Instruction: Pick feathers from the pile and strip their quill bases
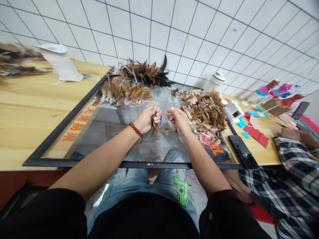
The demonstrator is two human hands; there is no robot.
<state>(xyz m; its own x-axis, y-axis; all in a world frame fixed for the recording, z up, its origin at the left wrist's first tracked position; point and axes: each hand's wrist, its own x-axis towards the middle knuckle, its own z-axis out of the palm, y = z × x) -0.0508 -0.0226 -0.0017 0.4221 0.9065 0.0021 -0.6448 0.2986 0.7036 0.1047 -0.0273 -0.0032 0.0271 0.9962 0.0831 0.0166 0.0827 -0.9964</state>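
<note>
My left hand point(149, 118), with a red bead bracelet at the wrist, is closed round a small bunch of brown feathers point(155, 127) whose tips hang below the fingers. A little to its right, my right hand point(178, 119) has its thumb and fingers pinched together; a thin reddish thread point(163, 115) seems to run from its fingertips toward the left hand. Both hands are above a black-framed glass panel point(104, 132). A few loose feathers point(169, 127) lie between them. Right of the right hand rises a large heap of brown and white feathers point(206, 109).
Feather bundles point(124, 91) lie along the panel's back left. A white spool point(61, 63) stands at far left. On the right are a white bottle point(215, 81), a white device point(233, 111), a phone point(243, 152) and red cloth pieces point(256, 134). A co-worker's plaid sleeve point(296, 159) is beside me.
</note>
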